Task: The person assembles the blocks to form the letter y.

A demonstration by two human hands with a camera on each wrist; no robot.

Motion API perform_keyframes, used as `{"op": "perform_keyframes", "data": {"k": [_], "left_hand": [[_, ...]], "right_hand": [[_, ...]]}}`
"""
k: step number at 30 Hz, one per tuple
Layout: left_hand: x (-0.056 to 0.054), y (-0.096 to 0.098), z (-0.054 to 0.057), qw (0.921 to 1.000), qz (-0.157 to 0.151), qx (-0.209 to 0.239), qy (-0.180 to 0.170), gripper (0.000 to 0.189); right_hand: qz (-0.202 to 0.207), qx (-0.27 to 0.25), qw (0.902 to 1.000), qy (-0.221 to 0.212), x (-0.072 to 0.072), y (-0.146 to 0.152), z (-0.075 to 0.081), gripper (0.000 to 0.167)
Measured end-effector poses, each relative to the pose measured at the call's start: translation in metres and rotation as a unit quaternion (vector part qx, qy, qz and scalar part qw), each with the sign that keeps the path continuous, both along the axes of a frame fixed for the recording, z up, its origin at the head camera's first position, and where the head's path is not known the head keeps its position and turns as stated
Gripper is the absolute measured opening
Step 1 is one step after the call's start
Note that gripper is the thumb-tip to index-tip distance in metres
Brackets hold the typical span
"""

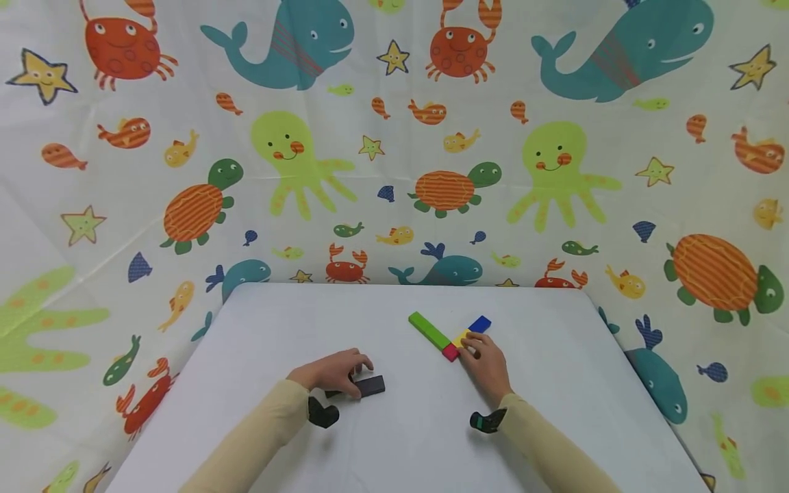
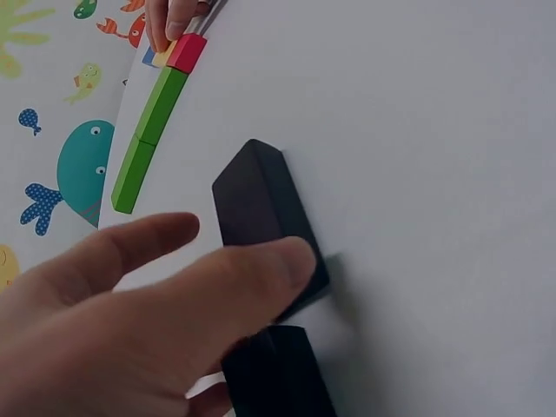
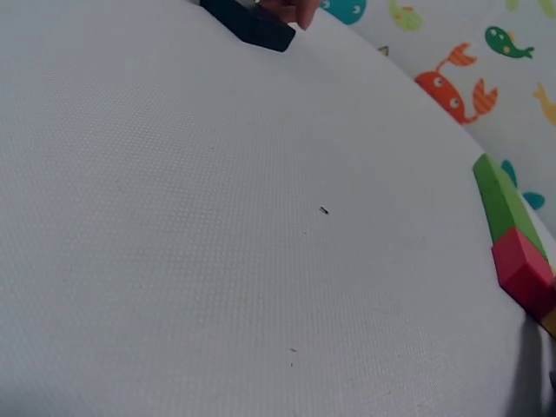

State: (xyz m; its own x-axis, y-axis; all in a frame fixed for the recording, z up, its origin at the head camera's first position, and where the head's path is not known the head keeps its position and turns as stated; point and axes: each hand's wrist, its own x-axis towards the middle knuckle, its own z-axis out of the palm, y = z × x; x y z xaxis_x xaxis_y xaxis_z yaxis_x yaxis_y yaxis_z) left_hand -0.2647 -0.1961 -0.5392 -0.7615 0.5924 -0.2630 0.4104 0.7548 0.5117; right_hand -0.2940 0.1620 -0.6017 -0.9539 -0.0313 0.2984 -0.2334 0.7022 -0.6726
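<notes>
On the white table, two black blocks [image 2: 261, 187] lie end to end, with my left hand [image 1: 335, 371] over them. The left thumb overlaps the farther black block near the joint. In the left wrist view the index finger is stretched out apart from the block; the other fingers are mostly hidden. Farther right, my right hand [image 1: 487, 363] pinches a yellow block [image 1: 459, 339] between thumb and fingertips. That block sits between a red block [image 1: 451, 352] and a blue block [image 1: 480, 324]. Two green blocks [image 2: 161, 109] run end to end from the red one, forming a V shape.
The white table [image 1: 394, 438] ends at a back edge against a cloth [image 1: 394, 137] printed with sea animals. Dark wrist devices [image 1: 487, 421] sit at both cuffs. A few tiny dark specks [image 3: 324, 210] lie on the tabletop between the two groups of blocks.
</notes>
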Motion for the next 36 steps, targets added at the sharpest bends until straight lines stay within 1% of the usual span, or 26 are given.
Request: {"op": "perform_keyframes", "data": {"k": [4, 7, 9, 11, 14, 17, 21, 23, 25, 30, 34, 36], "left_hand": [[-0.001, 0.003, -0.002, 0.9997, -0.018, 0.017, -0.002, 0.049], [-0.001, 0.007, -0.002, 0.9993, -0.027, 0.026, -0.002, 0.047], [-0.002, 0.01, -0.002, 0.999, -0.035, 0.026, 0.006, 0.047], [-0.002, 0.013, -0.005, 0.999, -0.036, 0.012, 0.025, 0.046], [-0.002, 0.017, -0.009, 0.9981, -0.031, 0.004, 0.054, 0.046], [-0.003, 0.02, -0.01, 0.9983, -0.026, 0.013, 0.05, 0.051], [-0.005, 0.024, -0.009, 0.9981, -0.044, 0.034, 0.027, 0.056], [-0.007, 0.027, -0.011, 0.9972, -0.054, 0.046, 0.027, 0.055], [-0.008, 0.031, -0.012, 0.9963, -0.057, 0.056, 0.032, 0.055], [-0.011, 0.04, -0.017, 0.9943, -0.052, 0.081, 0.045, 0.055], [-0.013, 0.047, -0.021, 0.9927, -0.026, 0.107, 0.049, 0.054], [-0.014, 0.054, -0.02, 0.9909, -0.01, 0.129, 0.036, 0.055]], "right_hand": [[0.003, -0.005, 0.9999, -0.011, 0.002, 0.0, 0.001, 0.028], [0.001, -0.005, 1.0, -0.005, 0.003, 0.0, 0.0, 0.028], [-0.001, -0.002, 1.0, 0.001, 0.003, -0.001, -0.001, 0.027], [-0.002, -0.002, 1.0, 0.003, 0.003, -0.001, -0.002, 0.027], [-0.003, -0.003, 1.0, 0.009, 0.003, -0.001, -0.004, 0.026], [-0.005, -0.002, 0.9999, 0.013, 0.002, -0.001, -0.005, 0.026], [-0.002, -0.004, 0.9998, 0.018, 0.002, -0.001, -0.005, 0.026], [0.001, -0.006, 0.9998, 0.019, 0.002, -0.001, -0.005, 0.026], [0.003, -0.006, 0.9998, 0.021, 0.002, 0.0, -0.005, 0.026], [0.002, -0.005, 0.9997, 0.023, 0.003, 0.001, -0.005, 0.026], [0.004, -0.008, 0.9997, 0.022, 0.003, 0.0, -0.005, 0.026], [0.005, -0.009, 0.9997, 0.02, 0.003, 0.0, -0.005, 0.026]]}}
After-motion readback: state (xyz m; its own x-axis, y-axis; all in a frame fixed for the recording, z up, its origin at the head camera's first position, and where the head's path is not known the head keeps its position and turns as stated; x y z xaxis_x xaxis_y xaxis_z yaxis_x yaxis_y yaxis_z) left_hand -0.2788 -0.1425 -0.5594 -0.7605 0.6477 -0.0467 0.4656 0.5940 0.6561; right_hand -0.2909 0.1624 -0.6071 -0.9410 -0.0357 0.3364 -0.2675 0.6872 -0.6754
